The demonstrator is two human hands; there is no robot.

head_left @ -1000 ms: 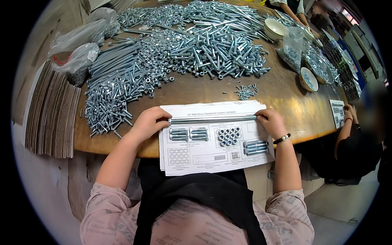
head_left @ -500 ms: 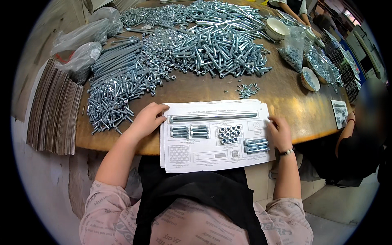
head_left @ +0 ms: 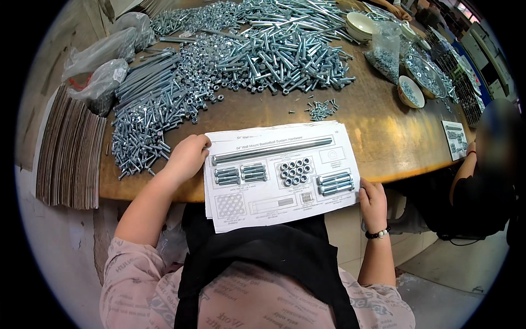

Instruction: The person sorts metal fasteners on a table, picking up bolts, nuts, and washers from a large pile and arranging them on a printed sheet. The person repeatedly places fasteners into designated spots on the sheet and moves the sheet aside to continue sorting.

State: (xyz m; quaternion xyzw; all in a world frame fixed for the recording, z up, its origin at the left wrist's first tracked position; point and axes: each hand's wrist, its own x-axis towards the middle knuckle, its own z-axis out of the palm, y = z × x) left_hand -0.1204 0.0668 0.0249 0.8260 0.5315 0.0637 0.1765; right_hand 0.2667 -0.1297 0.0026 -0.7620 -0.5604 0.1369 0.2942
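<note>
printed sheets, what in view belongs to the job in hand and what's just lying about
Likely in the job:
printed sheets
long hardware, short bolts, nuts on them
hardware pile

Seemingly lying about:
clear plastic bags at left
brown stack

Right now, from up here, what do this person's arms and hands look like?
The left hand and right hand are ungloved. A bracelet of mostly dark beads circles the right wrist. The short pink sleeves carry grey printed lettering.

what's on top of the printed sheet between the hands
Long rod-like hardware, two bolt groups at left, a cluster of nuts and another bolt group at right. Any printing directly beneath them is covered.
</note>
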